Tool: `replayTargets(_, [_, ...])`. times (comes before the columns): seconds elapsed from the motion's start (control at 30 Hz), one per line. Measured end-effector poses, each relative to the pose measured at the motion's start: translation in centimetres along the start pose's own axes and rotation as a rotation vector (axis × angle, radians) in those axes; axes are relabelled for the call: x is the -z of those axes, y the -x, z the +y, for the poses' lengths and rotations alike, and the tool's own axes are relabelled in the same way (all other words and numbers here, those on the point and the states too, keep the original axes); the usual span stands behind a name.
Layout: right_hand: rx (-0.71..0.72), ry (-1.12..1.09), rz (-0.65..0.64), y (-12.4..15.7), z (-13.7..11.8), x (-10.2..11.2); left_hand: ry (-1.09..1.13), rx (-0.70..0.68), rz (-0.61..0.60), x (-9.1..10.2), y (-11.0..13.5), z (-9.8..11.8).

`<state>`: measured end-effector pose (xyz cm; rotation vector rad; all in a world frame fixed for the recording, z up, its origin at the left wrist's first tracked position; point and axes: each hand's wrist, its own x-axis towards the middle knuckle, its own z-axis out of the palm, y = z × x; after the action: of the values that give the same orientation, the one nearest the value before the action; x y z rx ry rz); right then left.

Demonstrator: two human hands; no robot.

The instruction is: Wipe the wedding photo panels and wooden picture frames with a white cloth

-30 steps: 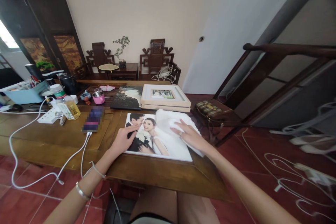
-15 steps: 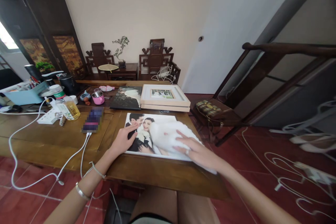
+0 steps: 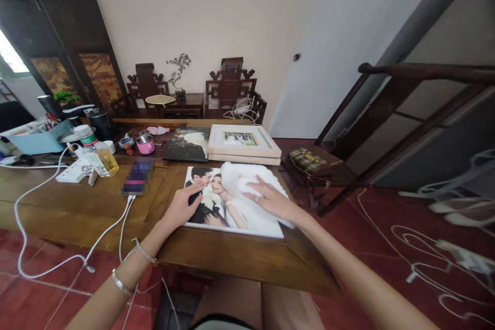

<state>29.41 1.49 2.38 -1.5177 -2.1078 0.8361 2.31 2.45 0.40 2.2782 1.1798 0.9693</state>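
A wedding photo panel (image 3: 211,211) lies flat near the table's front edge, showing a couple in dark and white clothes. My left hand (image 3: 186,205) rests on its left side, fingers stretched out and holding nothing. Under my right hand (image 3: 270,198) a fluffy white cloth (image 3: 235,172) is bunched, pressed against the panel's upper right part. The cloth covers that corner and hangs past the right edge. My right fingertips sink partly into it.
Behind the panel lie a dark photo panel (image 3: 187,144) and stacked light-wood frames (image 3: 243,150). To the left are a phone (image 3: 137,176) on white cables, a pink cup (image 3: 145,145), an oil-coloured bottle (image 3: 102,160) and a power strip (image 3: 71,171). A chair (image 3: 328,165) with a bag stands right.
My right hand has slid the white cloth up and to the left over the photo, uncovering its lower right part. My left hand has stayed in place.
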Motion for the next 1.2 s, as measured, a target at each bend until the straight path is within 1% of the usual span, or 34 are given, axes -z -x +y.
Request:
replayTargets(0.1, [0.021, 0.034, -0.109, 4.0, -1.7, -0.2, -0.009, 0.002, 0.007, -0.1, 0.0, -0.1])
replayTargets(0.2, [0.057, -0.004, -0.258, 7.3, -3.4, 0.2, -0.017, 0.004, 0.000, -0.2, 0.0, -0.2])
replayTargets(0.27, [0.075, -0.032, -0.359, 8.4, -3.8, 0.7, -0.020, 0.004, -0.001, -0.2, 0.0, -0.2])
replayTargets(0.33, [0.062, -0.051, -0.403, 8.5, -3.4, 1.1, -0.024, 0.003, -0.002, -0.2, -0.1, -0.1])
replayTargets(0.37, [0.045, -0.056, -0.390, 8.2, -2.9, 1.2, -0.025, 0.003, -0.002, -0.2, -0.1, -0.1])
replayTargets(0.43, [-0.003, -0.047, -0.314, 7.0, -1.6, 1.3, -0.026, 0.003, -0.003, -0.1, -0.1, -0.1])
replayTargets(0.5, [-0.055, -0.025, -0.207, 5.1, -0.5, 1.4, -0.027, 0.001, -0.001, -0.1, -0.1, 0.0])
replayTargets(0.57, [-0.070, -0.017, -0.115, 2.9, 0.3, 1.4, -0.030, 0.000, -0.005, -0.1, -0.1, 0.0])
replayTargets(0.67, [-0.024, -0.024, -0.017, -0.5, 0.7, 1.4, -0.021, -0.002, -0.006, -0.1, -0.1, 0.0])
replayTargets(0.73, [-0.008, 0.002, 0.033, -2.1, 0.7, 1.2, -0.003, -0.007, -0.003, 0.0, -0.1, 0.1])
replayTargets(0.77, [0.004, 0.027, 0.046, -2.6, 0.6, 1.1, 0.005, -0.009, -0.003, 0.0, -0.1, 0.1])
replayTargets(0.83, [0.072, 0.101, 0.046, -2.7, 0.2, 0.6, 0.010, -0.009, -0.007, 0.0, -0.1, 0.2])
replayTargets(0.9, [0.168, 0.179, 0.026, -1.7, -0.5, 0.0, -0.002, -0.006, -0.010, 0.0, -0.1, 0.1])
replayTargets(0.97, [0.231, 0.228, -0.009, 0.3, -1.5, -0.5, -0.020, -0.004, -0.008, 0.0, -0.1, 0.0])
replayTargets(1.1, [0.235, 0.227, -0.139, 5.5, -3.8, -1.1, -0.022, -0.007, 0.006, -0.1, 0.0, -0.2])
replayTargets(1.2, [0.190, 0.183, -0.223, 8.1, -4.6, -0.9, -0.010, -0.006, 0.008, -0.2, 0.0, -0.3])
